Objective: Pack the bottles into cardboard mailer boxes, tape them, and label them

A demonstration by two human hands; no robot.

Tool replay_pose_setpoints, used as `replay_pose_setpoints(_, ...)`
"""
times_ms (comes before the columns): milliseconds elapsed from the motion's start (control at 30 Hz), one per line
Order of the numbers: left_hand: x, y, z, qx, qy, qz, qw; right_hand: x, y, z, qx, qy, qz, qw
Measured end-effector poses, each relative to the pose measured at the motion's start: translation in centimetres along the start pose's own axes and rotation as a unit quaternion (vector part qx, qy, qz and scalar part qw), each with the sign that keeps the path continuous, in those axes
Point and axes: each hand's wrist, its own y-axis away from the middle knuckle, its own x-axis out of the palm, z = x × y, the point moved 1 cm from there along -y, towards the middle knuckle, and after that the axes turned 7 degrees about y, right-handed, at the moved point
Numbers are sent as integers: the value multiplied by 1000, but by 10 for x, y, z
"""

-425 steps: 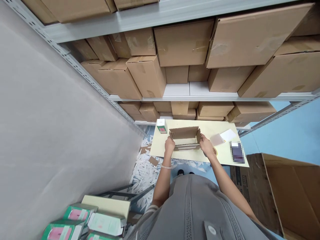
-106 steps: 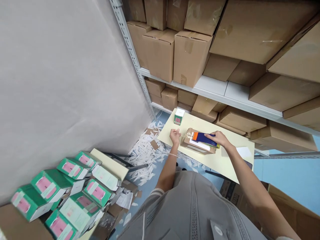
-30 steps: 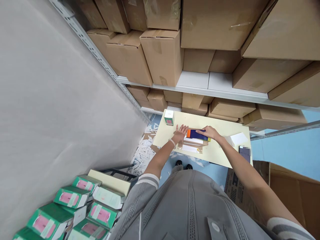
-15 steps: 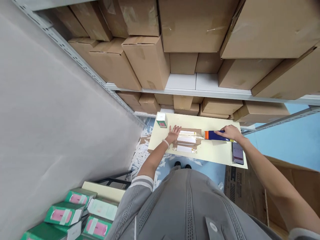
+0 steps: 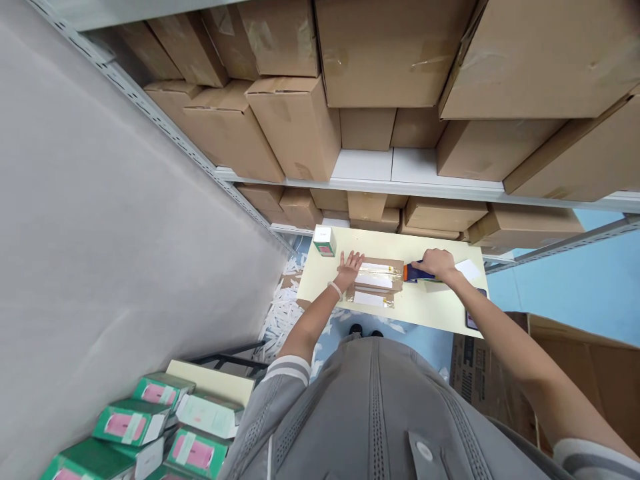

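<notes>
On the pale yellow table (image 5: 430, 312) lies a small cardboard box (image 5: 376, 272) with white labels and clear tape along its top. My left hand (image 5: 351, 267) rests on the box's left end, fingers spread. Closed around a blue and orange tape dispenser (image 5: 419, 271) is my right hand (image 5: 437, 264). The dispenser's orange front is against the box's right end. A second labelled, taped box or panel (image 5: 370, 299) lies along the near side of the first; I cannot tell which.
A small green and white box (image 5: 325, 241) stands at the table's back left. A phone (image 5: 470, 321) lies under my right forearm, near white paper (image 5: 468, 269). Shelves of cartons (image 5: 295, 127) rise behind. Green boxes (image 5: 127, 425) are at lower left, an open carton (image 5: 580, 360) at right.
My right hand has brought the tape dispenser leftward to the box's right end. The tape strand stretched between them is no longer seen. My left hand stays on the box.
</notes>
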Motion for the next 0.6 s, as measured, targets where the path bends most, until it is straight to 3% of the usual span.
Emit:
replay_pose_setpoints(100,5,2,-10,41,-7,-42,998,-2,2,10,45,-14,5,999)
replay_pose_setpoints(233,14,-5,-41,118,23,-84,989,-1,3,17,65,-26,8,998)
replay_pose_setpoints(400,17,-17,-76,115,13,-76,990,5,-1,11,101,-78,13,992)
replay_pose_setpoints(600,15,-16,-78,114,22,-59,992,24,-8,-16,178,-178,61,966)
